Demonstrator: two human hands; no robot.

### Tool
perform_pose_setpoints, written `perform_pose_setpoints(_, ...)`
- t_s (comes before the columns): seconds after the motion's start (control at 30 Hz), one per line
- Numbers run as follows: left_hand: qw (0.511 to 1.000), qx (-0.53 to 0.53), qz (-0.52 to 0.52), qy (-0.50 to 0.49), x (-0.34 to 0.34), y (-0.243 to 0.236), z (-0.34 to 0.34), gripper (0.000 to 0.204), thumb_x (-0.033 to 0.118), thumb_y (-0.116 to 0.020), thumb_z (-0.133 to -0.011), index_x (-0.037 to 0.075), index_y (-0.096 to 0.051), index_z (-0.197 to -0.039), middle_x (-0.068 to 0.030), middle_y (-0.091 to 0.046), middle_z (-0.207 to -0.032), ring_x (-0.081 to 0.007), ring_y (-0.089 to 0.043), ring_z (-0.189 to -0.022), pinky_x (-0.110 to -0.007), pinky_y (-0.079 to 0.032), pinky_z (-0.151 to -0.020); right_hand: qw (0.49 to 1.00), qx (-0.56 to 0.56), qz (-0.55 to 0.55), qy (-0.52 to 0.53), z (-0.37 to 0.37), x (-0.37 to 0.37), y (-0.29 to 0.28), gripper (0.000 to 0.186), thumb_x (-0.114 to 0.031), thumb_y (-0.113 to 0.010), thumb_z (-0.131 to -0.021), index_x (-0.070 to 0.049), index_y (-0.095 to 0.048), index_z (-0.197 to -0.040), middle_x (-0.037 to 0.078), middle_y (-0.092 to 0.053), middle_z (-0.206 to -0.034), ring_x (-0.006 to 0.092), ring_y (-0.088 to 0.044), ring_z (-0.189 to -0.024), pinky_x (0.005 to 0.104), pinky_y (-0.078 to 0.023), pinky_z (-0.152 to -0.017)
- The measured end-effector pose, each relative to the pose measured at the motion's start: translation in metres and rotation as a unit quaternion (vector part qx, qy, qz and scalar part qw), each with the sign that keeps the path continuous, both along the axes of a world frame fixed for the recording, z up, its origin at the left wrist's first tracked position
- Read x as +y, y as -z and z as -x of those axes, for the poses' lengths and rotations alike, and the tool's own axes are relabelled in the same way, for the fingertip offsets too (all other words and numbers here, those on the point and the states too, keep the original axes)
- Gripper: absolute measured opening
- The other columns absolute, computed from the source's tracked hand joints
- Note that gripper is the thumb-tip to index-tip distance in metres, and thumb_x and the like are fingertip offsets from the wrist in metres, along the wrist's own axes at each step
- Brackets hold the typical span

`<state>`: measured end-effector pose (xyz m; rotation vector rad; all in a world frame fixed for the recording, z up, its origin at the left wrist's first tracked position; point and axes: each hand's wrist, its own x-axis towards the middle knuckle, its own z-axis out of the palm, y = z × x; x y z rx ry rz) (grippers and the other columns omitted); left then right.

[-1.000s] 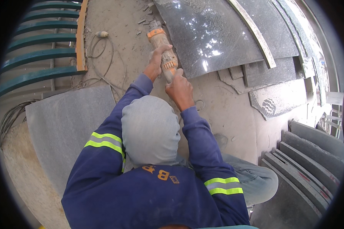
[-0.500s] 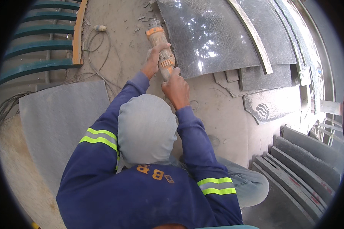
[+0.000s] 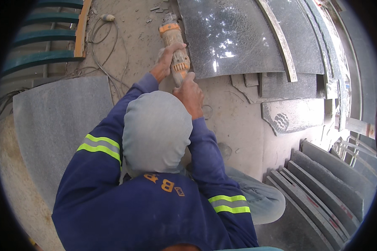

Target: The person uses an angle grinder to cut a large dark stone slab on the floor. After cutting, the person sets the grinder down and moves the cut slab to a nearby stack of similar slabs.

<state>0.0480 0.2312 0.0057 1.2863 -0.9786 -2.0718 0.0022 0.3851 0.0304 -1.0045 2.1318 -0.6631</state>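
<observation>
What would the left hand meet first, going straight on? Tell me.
Past the power tool it holds, the left hand would probably meet the glossy dark slab; depth is unclear.

Workshop, seemingly — stone slabs [image 3: 238, 46]

Top centre, the tip of the power tool [image 3: 180, 57] seems too small to identify; the right hand [image 3: 190, 94] hides the tool's rear. Upper left, teal slats [image 3: 45, 37] are cut off.
</observation>
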Motion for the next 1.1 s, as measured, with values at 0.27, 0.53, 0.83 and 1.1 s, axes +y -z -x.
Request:
perform_pose_setpoints(0.27, 1.0, -0.007, -0.003, -0.007, -0.004, 0.001, 0.005, 0.041, 0.022, -0.079, -0.077, -0.001, -0.06, -0.106, -0.0107, -0.065, -0.084, -0.0228, -0.068, -0.065, -0.038, -0.06, -0.059, 1.0, 0.003, 0.013, -0.005, 0.008, -0.004, 0.004, 0.039, -0.014, -0.069, -0.082, 0.0, -0.044, -0.109, 0.031, -0.07, -0.088, 0.0472, -0.071, -0.086, 0.0544, -0.056, -0.078)
perform_pose_setpoints(0.53, 1.0, -0.013, -0.017, -0.006, 0.003, -0.003, 0.004, 0.037, 0.024, -0.076, -0.081, 0.001, -0.058, -0.104, -0.01, -0.063, -0.081, -0.0216, -0.068, -0.064, -0.037, -0.06, -0.057, 1.0, -0.021, -0.007, -0.002, 0.007, 0.002, -0.003, 0.04, -0.014, -0.071, -0.082, 0.0, -0.044, -0.109, 0.032, -0.07, -0.089, 0.0478, -0.071, -0.086, 0.0551, -0.056, -0.077)
perform_pose_setpoints(0.83, 1.0, -0.023, 0.017, 0.006, 0.019, -0.009, -0.002, 0.041, 0.024, -0.076, -0.081, -0.001, -0.058, -0.107, -0.0107, -0.064, -0.084, -0.0212, -0.068, -0.065, -0.036, -0.06, -0.057, 1.0, -0.03, -0.001, 0.006, 0.001, 0.018, -0.01, 0.039, -0.014, -0.071, -0.082, -0.002, -0.043, -0.105, 0.031, -0.069, -0.085, 0.0491, -0.069, -0.085, 0.0567, -0.055, -0.076)
perform_pose_setpoints(1.1, 1.0, -0.014, 0.004, 0.012, 0.002, -0.002, 0.004, 0.043, 0.025, -0.076, -0.081, -0.001, -0.056, -0.108, -0.0105, -0.062, -0.084, -0.0214, -0.068, -0.067, -0.037, -0.06, -0.058, 0.999, 0.018, 0.031, 0.004, 0.004, 0.003, 0.004, 0.038, -0.012, -0.07, -0.081, -0.001, -0.043, -0.105, 0.03, -0.069, -0.086, 0.0473, -0.071, -0.082, 0.0561, -0.056, -0.073)
